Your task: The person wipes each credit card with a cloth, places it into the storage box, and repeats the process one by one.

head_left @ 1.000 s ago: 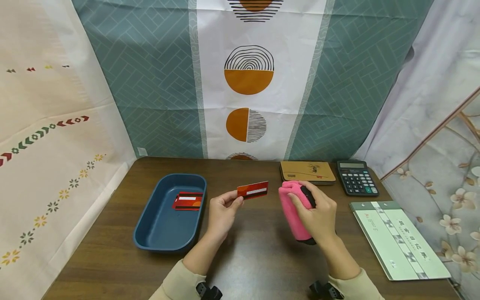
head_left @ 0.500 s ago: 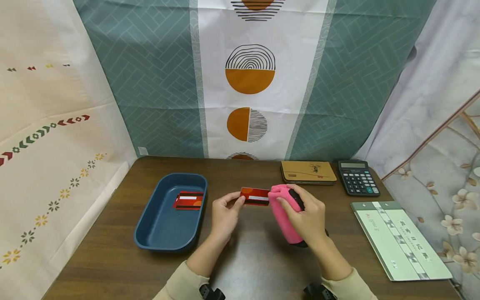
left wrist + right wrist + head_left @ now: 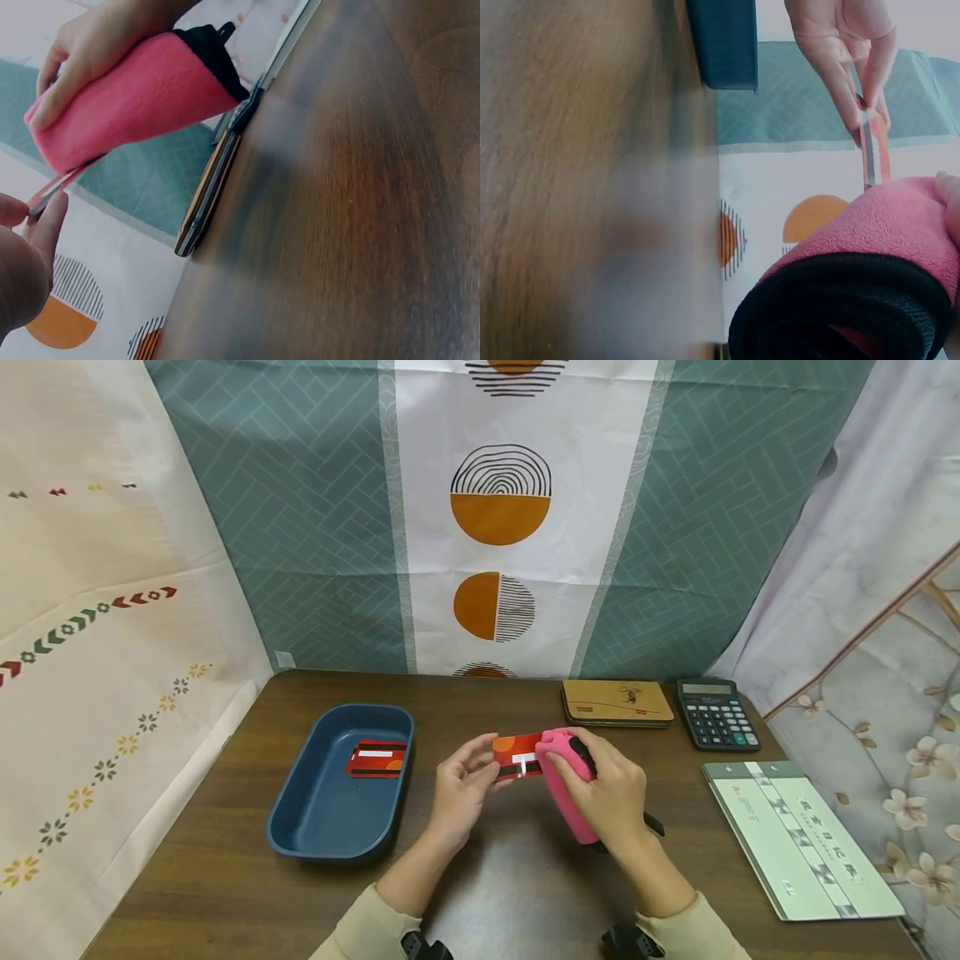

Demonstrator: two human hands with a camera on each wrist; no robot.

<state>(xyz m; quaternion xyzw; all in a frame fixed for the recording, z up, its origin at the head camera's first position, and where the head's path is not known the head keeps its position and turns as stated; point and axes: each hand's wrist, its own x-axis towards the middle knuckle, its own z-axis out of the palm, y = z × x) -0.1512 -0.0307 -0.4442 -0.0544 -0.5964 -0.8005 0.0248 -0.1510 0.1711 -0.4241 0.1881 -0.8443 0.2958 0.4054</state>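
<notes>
Between its thumb and fingers my left hand (image 3: pixel 459 789) pinches one end of a red card (image 3: pixel 517 756) with a dark stripe and a white strip. The card's other end meets a folded pink cloth (image 3: pixel 564 789) with black edging, which my right hand (image 3: pixel 617 785) grips from the right. In the right wrist view the card (image 3: pixel 875 154) runs up to the cloth (image 3: pixel 870 232); whether the cloth wraps round its end is hard to tell. The left wrist view shows the cloth (image 3: pixel 142 94) held above the table. More red card (image 3: pixel 378 760) lies inside a blue tray (image 3: pixel 318 852).
Across the wooden table (image 3: pixel 225 893), a tan notebook (image 3: pixel 618 702) lies at the back right beside a black calculator (image 3: pixel 718 714). A pale green notepad (image 3: pixel 802 839) sits at the right edge. Patterned cloth (image 3: pixel 322 527) hangs behind the table.
Both hands have come together. The cloth has moved left onto the card's right end, and the left hand has shifted slightly right with the card, whose face now shows more fully.
</notes>
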